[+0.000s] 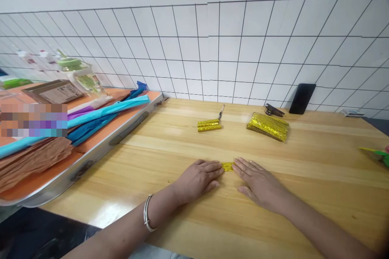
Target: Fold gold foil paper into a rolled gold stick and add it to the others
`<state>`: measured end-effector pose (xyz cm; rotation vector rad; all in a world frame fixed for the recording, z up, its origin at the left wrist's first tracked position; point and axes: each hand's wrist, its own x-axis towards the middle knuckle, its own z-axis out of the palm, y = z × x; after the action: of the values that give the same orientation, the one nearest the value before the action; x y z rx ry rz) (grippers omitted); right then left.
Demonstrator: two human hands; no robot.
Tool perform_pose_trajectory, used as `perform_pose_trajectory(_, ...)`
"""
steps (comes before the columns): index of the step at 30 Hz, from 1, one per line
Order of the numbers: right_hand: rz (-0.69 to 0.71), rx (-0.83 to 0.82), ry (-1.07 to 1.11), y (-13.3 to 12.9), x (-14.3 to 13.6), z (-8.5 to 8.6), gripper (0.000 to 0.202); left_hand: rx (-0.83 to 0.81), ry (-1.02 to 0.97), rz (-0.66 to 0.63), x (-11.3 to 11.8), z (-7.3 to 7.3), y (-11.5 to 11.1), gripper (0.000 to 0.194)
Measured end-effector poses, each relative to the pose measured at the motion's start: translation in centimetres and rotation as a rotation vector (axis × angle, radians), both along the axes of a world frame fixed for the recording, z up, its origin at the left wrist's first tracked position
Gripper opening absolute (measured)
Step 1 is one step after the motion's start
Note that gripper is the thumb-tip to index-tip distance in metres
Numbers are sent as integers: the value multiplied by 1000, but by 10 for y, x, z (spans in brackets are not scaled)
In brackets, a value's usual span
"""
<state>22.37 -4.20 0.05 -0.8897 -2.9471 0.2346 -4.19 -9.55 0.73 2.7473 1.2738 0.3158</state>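
Note:
A narrow folded strip of shiny gold foil paper [227, 166] lies on the wooden table, its middle showing between my hands. My left hand [202, 176] presses flat on the strip's left end, fingers stretched out. Over the right end, my right hand [255, 180] also lies flat, with its thumb apart. The fingers hide both ends of the strip. Beyond them sit some gold folded strips [209, 125] with a pen [221, 112] by their right end. Farther right is a stack of gold foil sheets [268, 126].
A black clip [274, 110] lies behind the stack, and a dark phone [302, 98] leans on the tiled wall. On the left, an orange-topped case [121, 125] bears coloured crepe paper [100, 112], a cardboard box [57, 92] and a bottle [82, 75]. A green object [381, 153] is at the right edge.

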Motion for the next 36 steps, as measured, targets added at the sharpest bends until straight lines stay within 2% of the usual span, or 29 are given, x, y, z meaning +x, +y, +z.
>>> perform_pose_trajectory(6,-65,69,-55,-8,-10,3,58,83,-20,71,13,-2,5,30)
perform_pose_trajectory(11,-69,121,-40,-12,-12,-1,60,101,-29,116,26,-4,14,30)
perform_pose_trajectory(17,-43,123,-20,-8,-8,-10,63,94,-132,330,39,-14,27,28)
perform_pose_trajectory(24,-50,101,10,-9,-5,-15,61,106,-91,454,53,-19,36,26)
perform_pose_trajectory(28,-53,97,11,-9,-5,-15,62,110,-44,447,58,-13,31,16)
perform_pose_trajectory(36,-58,88,-22,-10,-7,-8,63,88,98,250,69,-2,18,14)
